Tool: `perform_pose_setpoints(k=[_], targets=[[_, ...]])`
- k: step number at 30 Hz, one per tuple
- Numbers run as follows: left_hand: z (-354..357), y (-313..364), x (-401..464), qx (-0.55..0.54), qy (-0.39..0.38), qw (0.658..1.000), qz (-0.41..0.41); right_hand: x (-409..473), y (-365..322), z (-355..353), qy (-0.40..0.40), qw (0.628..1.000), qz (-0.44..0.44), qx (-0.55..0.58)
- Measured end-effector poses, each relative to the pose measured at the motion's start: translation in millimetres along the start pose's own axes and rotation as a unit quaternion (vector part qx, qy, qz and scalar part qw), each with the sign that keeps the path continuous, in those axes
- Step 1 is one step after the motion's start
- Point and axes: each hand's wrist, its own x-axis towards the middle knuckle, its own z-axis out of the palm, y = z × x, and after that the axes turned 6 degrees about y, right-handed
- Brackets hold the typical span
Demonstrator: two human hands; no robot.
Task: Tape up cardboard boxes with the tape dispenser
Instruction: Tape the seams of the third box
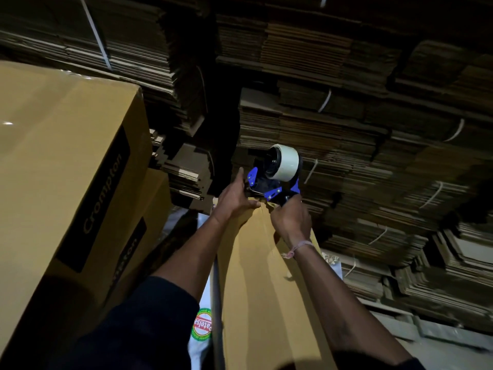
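At the bottom of the frame, two dark sleeves (pixel 138 324) reach up toward the centre. Between the forearms lies a long brown box (pixel 266 289), running from the lower centre up to mid-frame. Just left of it, at the bottom, a white bag (pixel 201 327) with a round green and red label shows beside a dark pole (pixel 217 303) that runs along the box's left edge.

The left hand (pixel 234 198) rests on the box's far end, fingers spread and fairly straight, the forefinger pointing up beside the dispenser. The right hand (pixel 292 217), with a pink thread (pixel 298 248) at the wrist, has its grip closed round the handle of the blue dispenser (pixel 272 180). The dispenser sits at the far end of the box, just above both hands, with its pale tape roll (pixel 284 162) uppermost.

On the left stands a large box (pixel 61 156) printed "Crompton", with a second such box (pixel 149 209) behind and below it. Beyond everything, filling the top and right of the frame, are dim stacks of flat cardboard (pixel 346 124) bound with white straps.
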Motion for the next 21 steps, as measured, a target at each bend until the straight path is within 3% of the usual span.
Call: perform_pose_setpoints(k=[8, 15, 21], targets=[[0.3, -2.8, 21.0, -0.178, -0.020, 0.982, -0.065, -14.2, -1.5, 2.2, 0.002, 1.000, 0.009, 0.028], [-2.2, -1.6, 30.7, -0.197, -0.041, 0.974, -0.102, -22.4, -1.6, 3.1, 0.001, 0.999, 0.024, 0.048], [5.0, -7.9, 34.8, -0.172, -0.055, 0.980, -0.083, -24.0, 3.0, 6.9, 0.007, 0.998, 0.019, 0.058]])
